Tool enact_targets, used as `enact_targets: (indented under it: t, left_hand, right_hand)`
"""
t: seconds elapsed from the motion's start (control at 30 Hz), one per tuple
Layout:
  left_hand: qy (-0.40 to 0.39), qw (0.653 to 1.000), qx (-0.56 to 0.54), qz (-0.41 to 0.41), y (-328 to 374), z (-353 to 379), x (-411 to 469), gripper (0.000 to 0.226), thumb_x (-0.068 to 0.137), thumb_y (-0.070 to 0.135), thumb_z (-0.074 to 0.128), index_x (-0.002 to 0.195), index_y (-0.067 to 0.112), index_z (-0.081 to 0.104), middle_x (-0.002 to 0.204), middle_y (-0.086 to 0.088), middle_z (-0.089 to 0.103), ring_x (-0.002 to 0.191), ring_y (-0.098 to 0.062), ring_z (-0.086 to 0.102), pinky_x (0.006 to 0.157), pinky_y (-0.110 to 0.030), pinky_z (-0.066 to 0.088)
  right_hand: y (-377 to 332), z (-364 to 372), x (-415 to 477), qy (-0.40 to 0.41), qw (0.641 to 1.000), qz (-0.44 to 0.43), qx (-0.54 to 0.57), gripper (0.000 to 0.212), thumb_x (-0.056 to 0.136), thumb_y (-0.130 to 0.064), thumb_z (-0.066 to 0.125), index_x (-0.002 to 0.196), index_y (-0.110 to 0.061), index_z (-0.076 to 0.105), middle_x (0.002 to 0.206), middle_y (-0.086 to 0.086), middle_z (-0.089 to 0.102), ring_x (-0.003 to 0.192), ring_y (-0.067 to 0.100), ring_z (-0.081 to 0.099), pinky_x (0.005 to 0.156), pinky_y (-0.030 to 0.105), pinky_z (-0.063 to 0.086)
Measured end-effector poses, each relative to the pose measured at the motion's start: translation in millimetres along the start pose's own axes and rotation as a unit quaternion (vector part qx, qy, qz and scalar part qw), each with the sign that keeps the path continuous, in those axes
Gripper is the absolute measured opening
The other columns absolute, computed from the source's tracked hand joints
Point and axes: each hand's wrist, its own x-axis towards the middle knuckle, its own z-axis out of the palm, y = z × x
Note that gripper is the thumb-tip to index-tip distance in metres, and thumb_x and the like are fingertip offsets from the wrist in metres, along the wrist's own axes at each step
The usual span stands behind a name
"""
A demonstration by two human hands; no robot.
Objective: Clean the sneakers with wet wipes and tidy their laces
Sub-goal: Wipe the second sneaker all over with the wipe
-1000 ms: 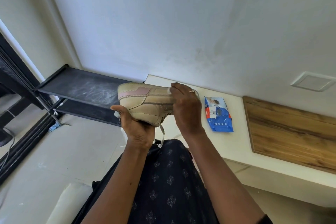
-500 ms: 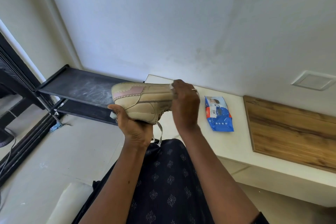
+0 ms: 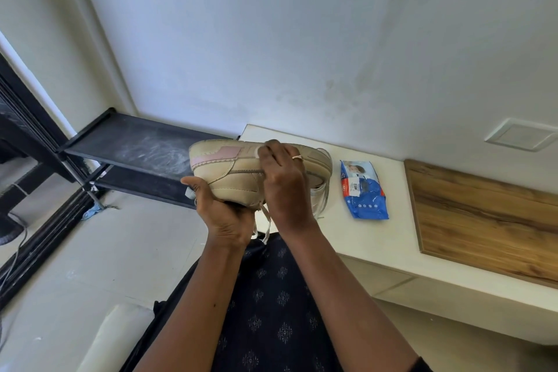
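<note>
Left grip (image 3: 225, 214): clasps sneaker (image 3: 223, 178) from beneath.
Right grip (image 3: 282, 184): holds wipe (image 3: 256, 152) against sole edge.
Counter (image 3: 377, 244): wipes pack (image 3: 362, 190) lies right of sneaker, apart.

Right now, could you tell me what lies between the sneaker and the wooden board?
The head view shows a blue wipes pack on the white ledge between sneaker and wooden board.

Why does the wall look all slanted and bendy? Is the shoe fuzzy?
In the head view, the wide-angle lens tilts and curves straight lines, like the black shelf. The sneaker in the left hand looks sharp; light is soft, no glare. The wipe under the right hand is mostly hidden.
</note>
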Motion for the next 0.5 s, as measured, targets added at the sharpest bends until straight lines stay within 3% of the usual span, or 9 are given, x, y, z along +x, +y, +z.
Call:
enact_targets:
  t: [0.1, 0.17, 0.27, 0.4, 0.5]
  left_hand:
    - [-0.005, 1.000, -0.006, 0.002, -1, 2, -2, 0.078, 0.093, 0.066, 0.013, 0.141, 0.012, 0.043, 0.120, -0.014, 0.060, 0.100, -0.030, 0.064, 0.076, -0.043, 0.055]
    - [-0.010, 1.000, -0.010, 0.004, -2, 2, -4, 0.076, 0.093, 0.065, 0.013, 0.142, 0.013, 0.041, 0.127, -0.015, 0.057, 0.110, -0.033, 0.060, 0.083, -0.049, 0.053]
    - [-0.008, 1.000, -0.014, 0.005, -1, 1, -3, 0.076, 0.093, 0.065, 0.012, 0.143, 0.014, 0.039, 0.127, -0.014, 0.056, 0.111, -0.033, 0.058, 0.084, -0.050, 0.052]
    - [-0.014, 1.000, -0.006, 0.019, 3, 0, 0, 0.078, 0.092, 0.066, 0.012, 0.144, 0.014, 0.038, 0.121, -0.010, 0.058, 0.104, -0.030, 0.061, 0.078, -0.047, 0.052]
    - [-0.017, 1.000, -0.014, 0.015, 4, -1, 0, 0.079, 0.091, 0.068, 0.011, 0.144, 0.015, 0.038, 0.122, -0.011, 0.057, 0.106, -0.032, 0.058, 0.079, -0.048, 0.049]
  right_hand:
    - [13, -5, -2, 0.019, 0.999, 0.031, -0.010, 0.038, 0.074, 0.003, 0.036, 0.093, 0.002, 0.068, 0.093, 0.013, 0.066, 0.085, 0.030, 0.059, 0.079, 0.029, 0.043]
    - [22, -7, -4, 0.031, 0.998, 0.059, -0.022, 0.039, 0.075, 0.003, 0.035, 0.095, 0.001, 0.069, 0.094, 0.013, 0.066, 0.086, 0.030, 0.061, 0.076, 0.031, 0.048]
    - [38, -10, -1, 0.048, 0.990, 0.125, -0.033, 0.028, 0.076, 0.008, 0.048, 0.092, 0.001, 0.069, 0.090, 0.013, 0.067, 0.081, 0.031, 0.062, 0.068, 0.033, 0.052]
    - [56, -16, 1, 0.070, 0.976, 0.204, -0.021, 0.016, 0.075, 0.008, 0.060, 0.083, 0.000, 0.071, 0.076, 0.012, 0.069, 0.067, 0.031, 0.064, 0.064, 0.023, 0.044]
    - [58, -19, 1, 0.105, 0.960, 0.260, -0.003, 0.016, 0.079, 0.008, 0.058, 0.087, 0.004, 0.072, 0.078, 0.017, 0.071, 0.067, 0.033, 0.067, 0.067, 0.022, 0.040]
